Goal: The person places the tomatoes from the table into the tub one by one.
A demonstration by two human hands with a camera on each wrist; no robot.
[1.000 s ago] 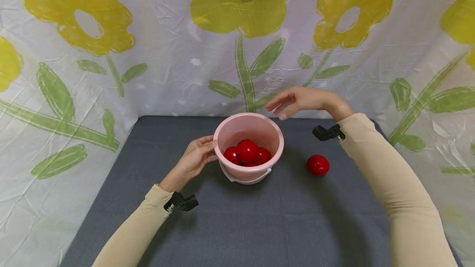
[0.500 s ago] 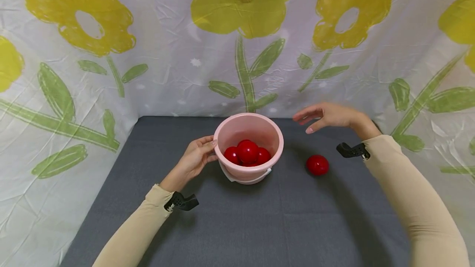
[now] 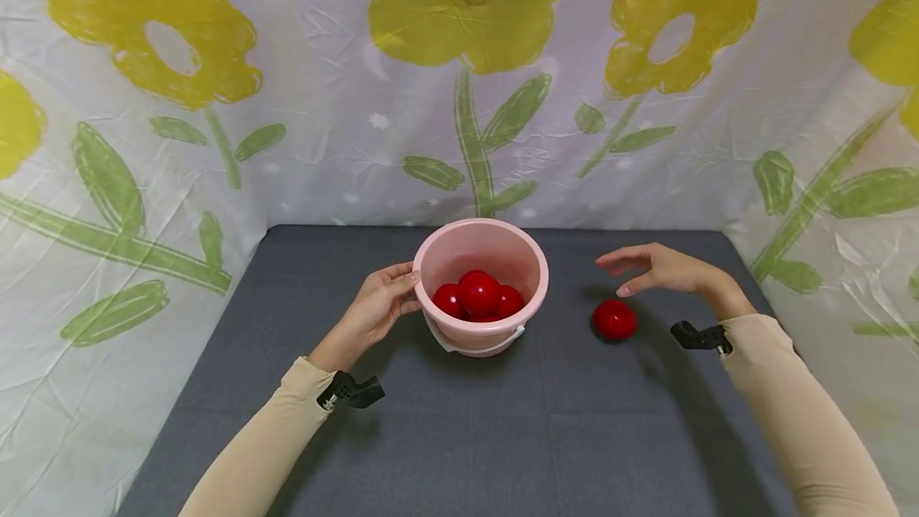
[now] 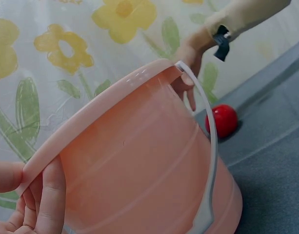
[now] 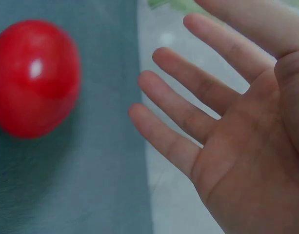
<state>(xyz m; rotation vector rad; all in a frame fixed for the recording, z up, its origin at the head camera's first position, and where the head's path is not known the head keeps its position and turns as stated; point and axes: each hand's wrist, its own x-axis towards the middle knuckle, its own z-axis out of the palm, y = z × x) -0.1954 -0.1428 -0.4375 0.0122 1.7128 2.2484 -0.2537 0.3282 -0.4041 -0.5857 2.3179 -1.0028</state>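
A pink bucket [image 3: 483, 333] stands upright near the back of the table, its white handle [image 4: 210, 161] hanging down at the front. My left hand [image 3: 372, 305] pinches its rim at the left, thumb on one side and fingers on the other, as the left wrist view shows. Several shiny red balls [image 3: 479, 292] lie inside. To the right, a single red ball [image 3: 614, 320] rests on the table. Just above and behind it hovers my right hand [image 3: 664, 268], holding nothing. In the right wrist view its fingers [image 5: 208, 92] are straight and spread, apart from the ball.
A dark grey cloth [image 3: 459, 437] covers the table. Behind and at both sides hangs a pale curtain [image 3: 316, 102] printed with yellow flowers. Each wrist carries a black strap-on mount [image 3: 352, 391].
My right hand has moved right and then down, from beside the bucket's rim to just over the loose red ball. The left hand and the bucket have stayed in place.
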